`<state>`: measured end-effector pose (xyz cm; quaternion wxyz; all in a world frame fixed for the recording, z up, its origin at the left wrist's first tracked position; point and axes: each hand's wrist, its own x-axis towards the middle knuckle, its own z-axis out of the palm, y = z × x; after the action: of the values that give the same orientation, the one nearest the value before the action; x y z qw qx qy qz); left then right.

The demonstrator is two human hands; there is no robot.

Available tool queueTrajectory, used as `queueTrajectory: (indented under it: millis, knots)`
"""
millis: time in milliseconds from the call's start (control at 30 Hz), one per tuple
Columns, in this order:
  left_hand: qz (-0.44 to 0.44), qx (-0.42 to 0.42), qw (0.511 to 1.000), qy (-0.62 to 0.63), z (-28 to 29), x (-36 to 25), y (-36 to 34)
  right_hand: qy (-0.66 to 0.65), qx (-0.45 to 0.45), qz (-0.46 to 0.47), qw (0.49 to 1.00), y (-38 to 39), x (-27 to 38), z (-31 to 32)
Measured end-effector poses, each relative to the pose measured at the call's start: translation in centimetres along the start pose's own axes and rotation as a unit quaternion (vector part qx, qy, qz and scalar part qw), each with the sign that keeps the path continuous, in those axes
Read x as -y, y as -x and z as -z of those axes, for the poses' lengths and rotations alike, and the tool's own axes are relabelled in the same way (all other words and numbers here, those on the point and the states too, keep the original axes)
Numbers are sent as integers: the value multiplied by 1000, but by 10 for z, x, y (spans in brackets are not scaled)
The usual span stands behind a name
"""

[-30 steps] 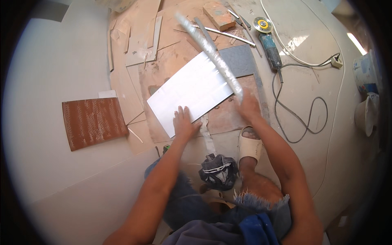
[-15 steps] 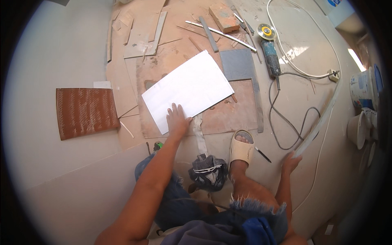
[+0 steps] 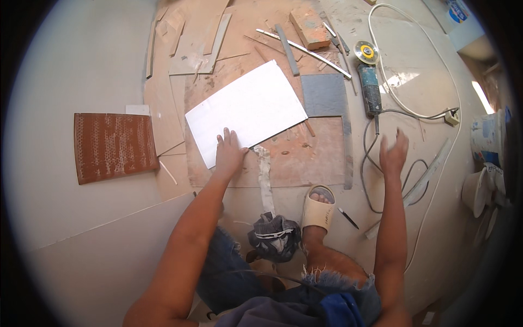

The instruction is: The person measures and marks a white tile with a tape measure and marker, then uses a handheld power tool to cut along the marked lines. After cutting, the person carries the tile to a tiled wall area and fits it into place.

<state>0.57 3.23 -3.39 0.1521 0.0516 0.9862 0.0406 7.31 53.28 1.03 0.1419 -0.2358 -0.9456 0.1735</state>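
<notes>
A white tile [image 3: 248,109], smooth-faced and set at a slant, lies on the dusty brown board in front of me. My left hand [image 3: 230,151] rests on its near left edge with the fingers stretched out over the surface. My right hand [image 3: 394,153] is raised over the floor to the right, empty, its fingers apart and slightly blurred. Below it, a long pale flat strip [image 3: 433,170] lies on the floor, partly hidden by my right forearm. Ahead of that hand lies an angle grinder [image 3: 371,90] with a yellow-centred disc; its dark cord [image 3: 366,143] loops beside my wrist.
A grey tile piece [image 3: 324,95], a brick [image 3: 310,28] and several offcuts lie at the far side. A brown ridged tile [image 3: 115,147] is on the left. A marker [image 3: 348,218] lies beside my sandal [image 3: 319,210]. Buckets [image 3: 485,136] stand at the right.
My right hand has let go of the pale strip and moved up and forward toward the grinder. The strip now lies on the floor. My left hand stays on the white tile.
</notes>
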Motion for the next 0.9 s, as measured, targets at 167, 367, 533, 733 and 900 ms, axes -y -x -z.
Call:
queueTrajectory:
  millis: [167, 367, 533, 733, 900]
  knots:
    - [37, 16, 999, 7, 13, -2, -18, 121, 60, -34, 990, -108, 41, -60]
    - [86, 69, 993, -47, 26, 0, -22, 109, 192, -151, 964, -133, 89, -82]
    - [57, 85, 994, -48, 65, -24, -27, 60, 205, -149, 965, -156, 65, -78]
    - [-75, -22, 989, 128, 52, -57, -1, -450, 232, -192, 841, -120, 68, -45]
    - [-224, -6, 952, 208, 64, -152, 33, -635, 289, -141, 702, -53, 121, -22]
